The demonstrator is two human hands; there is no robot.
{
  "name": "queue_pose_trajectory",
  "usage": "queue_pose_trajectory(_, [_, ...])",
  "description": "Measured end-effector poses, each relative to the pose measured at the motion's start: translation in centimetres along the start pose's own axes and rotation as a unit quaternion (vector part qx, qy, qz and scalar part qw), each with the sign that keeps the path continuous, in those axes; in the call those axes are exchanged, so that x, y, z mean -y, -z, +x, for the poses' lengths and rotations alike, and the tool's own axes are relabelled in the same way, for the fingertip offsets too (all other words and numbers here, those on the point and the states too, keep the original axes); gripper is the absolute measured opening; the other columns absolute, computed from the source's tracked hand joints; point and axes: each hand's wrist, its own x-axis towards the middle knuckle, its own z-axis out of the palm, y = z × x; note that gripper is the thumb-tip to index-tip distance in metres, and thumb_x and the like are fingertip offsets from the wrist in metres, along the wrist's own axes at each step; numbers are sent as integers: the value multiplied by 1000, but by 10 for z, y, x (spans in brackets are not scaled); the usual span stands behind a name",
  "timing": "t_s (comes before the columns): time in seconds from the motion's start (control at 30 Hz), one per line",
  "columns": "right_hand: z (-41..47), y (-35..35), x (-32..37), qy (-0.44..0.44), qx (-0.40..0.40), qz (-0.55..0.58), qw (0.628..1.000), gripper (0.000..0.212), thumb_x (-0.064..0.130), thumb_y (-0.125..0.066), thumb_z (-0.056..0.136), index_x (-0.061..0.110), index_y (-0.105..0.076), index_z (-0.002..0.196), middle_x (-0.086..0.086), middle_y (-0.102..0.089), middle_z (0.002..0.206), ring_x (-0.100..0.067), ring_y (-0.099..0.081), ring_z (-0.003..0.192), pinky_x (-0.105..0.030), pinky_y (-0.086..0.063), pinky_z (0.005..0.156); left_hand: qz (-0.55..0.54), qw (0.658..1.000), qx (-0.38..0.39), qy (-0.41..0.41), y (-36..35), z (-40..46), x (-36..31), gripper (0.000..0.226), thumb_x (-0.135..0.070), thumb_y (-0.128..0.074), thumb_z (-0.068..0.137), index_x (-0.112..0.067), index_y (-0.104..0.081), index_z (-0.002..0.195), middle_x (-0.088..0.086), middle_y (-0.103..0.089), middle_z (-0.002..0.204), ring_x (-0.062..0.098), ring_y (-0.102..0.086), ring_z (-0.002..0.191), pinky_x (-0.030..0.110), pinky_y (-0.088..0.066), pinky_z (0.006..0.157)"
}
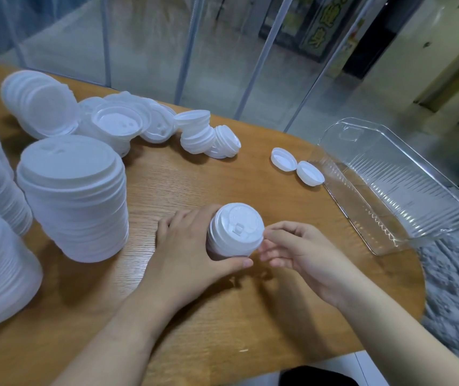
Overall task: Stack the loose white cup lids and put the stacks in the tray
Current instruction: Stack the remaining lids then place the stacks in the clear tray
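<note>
Faint embossed marks are showing around the top lid of the small lid stack [235, 229], too small to read. Large yellow-green characters are showing on a dark sign [323, 23] behind the glass, blurred, unreadable.
</note>
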Motion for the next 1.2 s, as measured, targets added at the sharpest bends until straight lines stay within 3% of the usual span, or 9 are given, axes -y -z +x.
queue_pose_trajectory(0.27, [5,-7,3,59,-47,-90,993,24,35,-76,90,15,-73,102,0,-76,87,-9,-68,76,-31,-52,76,-2,1000,-1,1,-1,-1,2,85,-90,-64,57,-47,-48,129,-30,-53,119,-3,-42,122,26,-18,108])
queue_pose_trajectory(0.5, [7,-27,1,153,-21,-173,973,35,37,-82,85,34,-70,118,14,-73,110,4,-66,98,-10,-50,80,-5,1000,-4,5,0,-1,-1,81,-87,-65,55,-46,-50,124,-32,-54,112,-3,-42,116,23,-18,102])
queue_pose_trajectory(0.7, [11,-31,-2,195,-22,-227,954,42,38,-80,87,33,-68,128,22,-72,115,7,-63,107,-3,-43,81,-2,1000,3,9,0,-1,0,82,-89,-64,55,-46,-51,124,-33,-53,111,-3,-42,115,22,-17,102])
queue_pose_trajectory(1.0, [13,-27,8,232,-4,-279,932,13,39,-71,94,34,-76,105,18,-75,95,-3,-67,91,-16,-49,76,0,1000,8,12,1,0,-1,81,-90,-62,55,-46,-53,123,-34,-53,110,-4,-41,115,19,-14,101])
queue_pose_trajectory(1.1, [13,-26,9,266,-18,-333,904,18,46,-66,95,32,-74,101,15,-73,90,-8,-65,89,-29,-51,78,1,1000,9,16,1,0,-2,82,-89,-62,54,-45,-53,122,-33,-53,110,-3,-41,115,20,-15,100])
queue_pose_trajectory(1.2, [13,-25,8,272,4,-369,889,23,52,-65,95,32,-70,106,15,-72,94,-9,-64,92,-33,-52,79,6,1000,12,21,1,0,-1,87,-90,-62,53,-45,-49,127,-33,-53,114,-1,-42,119,21,-15,102])
